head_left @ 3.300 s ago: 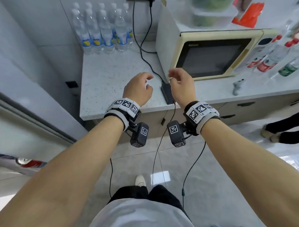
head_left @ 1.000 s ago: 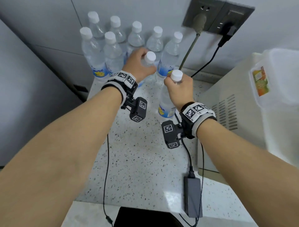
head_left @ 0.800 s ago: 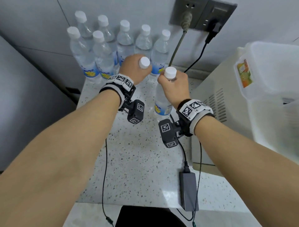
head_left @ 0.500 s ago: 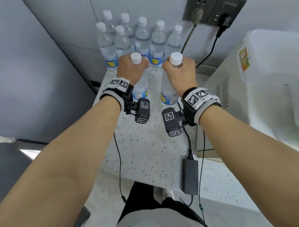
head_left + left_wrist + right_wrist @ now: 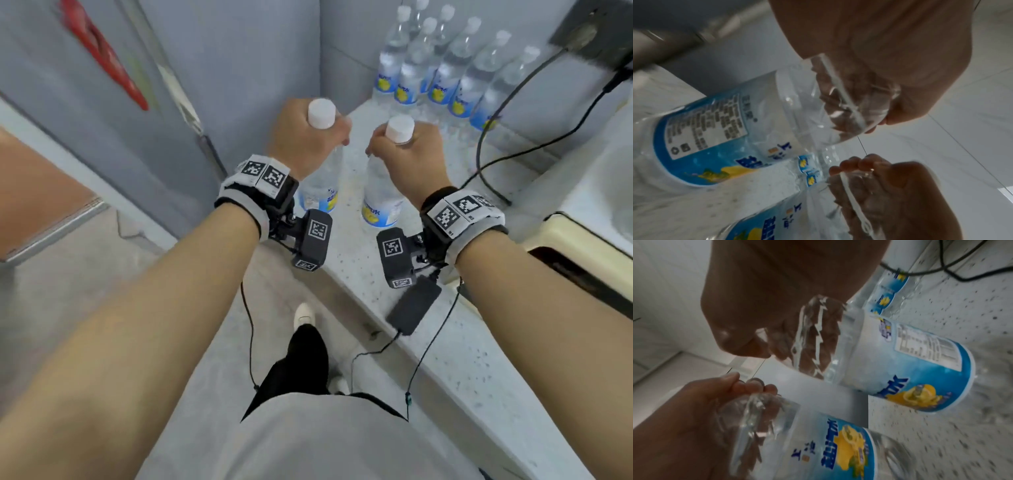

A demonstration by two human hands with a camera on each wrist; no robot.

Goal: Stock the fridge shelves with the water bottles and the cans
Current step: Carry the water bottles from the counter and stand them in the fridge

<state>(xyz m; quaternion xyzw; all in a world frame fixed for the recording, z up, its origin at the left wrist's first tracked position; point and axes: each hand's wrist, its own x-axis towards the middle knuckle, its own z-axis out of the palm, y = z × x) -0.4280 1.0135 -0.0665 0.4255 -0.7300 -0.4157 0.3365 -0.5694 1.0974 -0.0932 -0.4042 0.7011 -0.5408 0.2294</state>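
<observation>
kitchen — speckled countertop | microwave | wall socket | tiled floor

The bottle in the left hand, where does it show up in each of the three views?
Head: left bottle, centre, hanging under the left hand.
Left wrist: large at left, neck in the hand at top.
Right wrist: bottom centre, gripped from the left.
Shared landmark: the speckled counter.

Speckled countertop, black power adapter near its edge, cream microwave, wall socket
</observation>
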